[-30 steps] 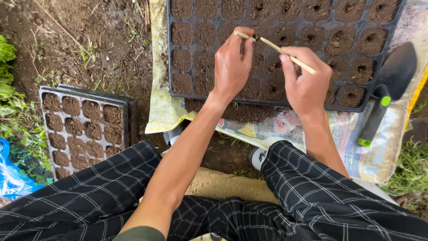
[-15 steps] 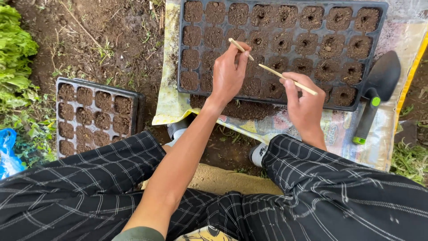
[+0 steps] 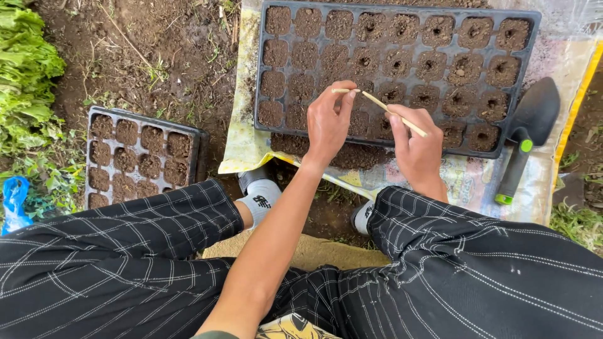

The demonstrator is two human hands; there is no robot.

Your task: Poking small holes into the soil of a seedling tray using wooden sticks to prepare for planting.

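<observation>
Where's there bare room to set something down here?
Bare soil lies between the lettuce and the big seed tray. Crowded: both hands work over that tray, with the trowel alongside.

Left hand (image 3: 330,122): arm is stretched forward, fingers are curled, fingertips are pinched together at the top.
Right hand (image 3: 414,147): forearm is extended, back is turned upward, fingers are closed in a tight grip.

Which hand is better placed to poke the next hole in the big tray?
Probably the left. The left hand pinches a short stick right over smooth, unpoked cells of the seed tray. The right hand holds its longer stick over cells that already have holes.
</observation>
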